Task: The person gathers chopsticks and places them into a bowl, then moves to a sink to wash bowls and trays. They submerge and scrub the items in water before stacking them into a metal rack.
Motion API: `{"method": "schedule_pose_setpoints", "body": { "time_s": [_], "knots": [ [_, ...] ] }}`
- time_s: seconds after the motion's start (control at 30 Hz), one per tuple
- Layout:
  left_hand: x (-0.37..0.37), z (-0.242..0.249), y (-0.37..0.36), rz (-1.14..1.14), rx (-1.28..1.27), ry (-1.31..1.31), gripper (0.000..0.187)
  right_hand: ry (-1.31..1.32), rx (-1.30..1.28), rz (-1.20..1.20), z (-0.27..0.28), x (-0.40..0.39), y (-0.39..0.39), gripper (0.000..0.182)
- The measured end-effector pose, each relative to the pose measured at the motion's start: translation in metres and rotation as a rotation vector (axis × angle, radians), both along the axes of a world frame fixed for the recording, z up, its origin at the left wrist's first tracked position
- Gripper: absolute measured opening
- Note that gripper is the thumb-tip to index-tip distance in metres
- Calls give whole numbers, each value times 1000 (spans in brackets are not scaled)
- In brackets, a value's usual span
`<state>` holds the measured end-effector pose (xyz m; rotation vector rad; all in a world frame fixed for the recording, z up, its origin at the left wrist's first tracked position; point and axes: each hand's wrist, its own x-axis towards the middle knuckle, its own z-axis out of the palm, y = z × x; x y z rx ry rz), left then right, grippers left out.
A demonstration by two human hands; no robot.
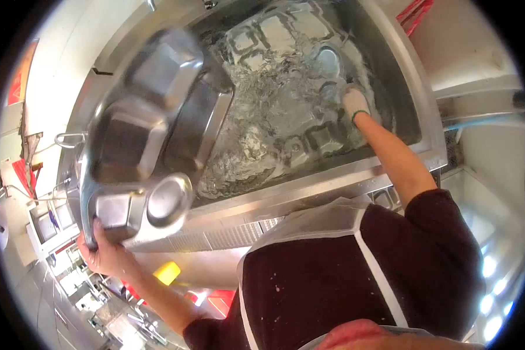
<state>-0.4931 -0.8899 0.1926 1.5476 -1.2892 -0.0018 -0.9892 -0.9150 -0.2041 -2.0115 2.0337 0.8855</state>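
My left hand [102, 254] grips the lower left corner of a shiny metal tray [172, 125] with several compartments, one of them round. The thumb lies over the rim, and the tray is raised and tilted at the left side of a sink [309, 185]. Several more compartment trays [274, 35] lie under rippling water in the sink. My right hand [354, 100] reaches into the water at the sink's right side, near a submerged tray. A green band circles its wrist. Water and blur hide its fingers.
A metal rim runs round the sink, between the water and my apron [309, 224]. Perforated metal [233, 235] shows below the front edge. A yellow object [167, 272] and red items are at lower left. A blue hose or pipe [478, 121] runs along the right.
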Motion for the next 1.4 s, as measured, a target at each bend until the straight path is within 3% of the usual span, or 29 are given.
{"method": "schedule_pose_setpoints", "body": {
  "time_s": [0.1, 0.17, 0.23, 0.3, 0.37, 0.43, 0.5, 0.63, 0.7, 0.8, 0.87, 0.9, 0.97, 1.0, 1.07, 1.1, 1.2, 1.23, 1.27, 1.33, 1.4],
  "knots": [
    [56, -11, 40, 387, 260, 11, 43, 48, 492, -39, -18, 4, -13, 29],
    [78, -35, 82, 492, 452, 173, 58, -82, 500, -207, -16, 14, -11, 30],
    [105, -70, 135, 405, 520, 487, 59, -239, 470, -344, -17, 28, -5, 31],
    [152, -116, 187, 431, 563, 611, 55, -360, 450, -423, -16, 45, 3, 33],
    [127, -136, 215, 400, 566, 756, 54, -408, 446, -433, -16, 61, 11, 36],
    [205, -205, 271, 375, 552, 710, 60, -425, 439, -419, -14, 72, 14, 38],
    [157, -192, 241, 474, 497, 769, 55, -401, 430, -389, -7, 89, 8, 40],
    [156, -223, 230, 451, 721, 711, 37, -327, 282, -319, 27, 109, 3, 46],
    [158, -242, 232, 417, 645, 670, 41, -373, 27, -293, 50, 126, -9, 49],
    [173, -269, 254, 252, 487, 859, 49, -618, -480, -199, 73, 156, -25, 56],
    [154, -273, 276, 280, 586, 853, 62, -572, -431, -232, 73, 169, -62, 56],
    [124, -261, 276, 261, 602, 1008, 64, -519, -508, -115, 55, 170, -75, 58],
    [95, -271, 279, 324, 832, 1044, 24, -462, -435, 81, 58, 190, -99, 59],
    [77, -285, 281, 443, 793, 1064, 30, -431, -286, 160, 82, 193, -104, 59],
    [33, -279, 275, 583, 706, 1138, 24, -438, -128, 226, -30, 173, -143, 62],
    [25, -291, 278, 682, 638, 1178, 24, -396, -147, 316, -37, 172, -146, 50],
    [24, -317, 288, 692, 549, 999, 26, -409, -92, 395, -81, 154, -172, 35],
    [29, -317, 286, 741, 478, 818, 26, -424, -46, 377, -89, 146, -174, 33],
    [22, -276, 263, 774, 472, 872, 28, -352, -64, 446, -80, 145, -172, 30],
    [38, -268, 247, 845, 515, 660, 30, -203, -127, 570, -36, 156, -172, 25],
    [67, -288, 264, 724, 444, 669, 29, -166, -180, 665, 22, 171, -144, 22]
  ]
}}
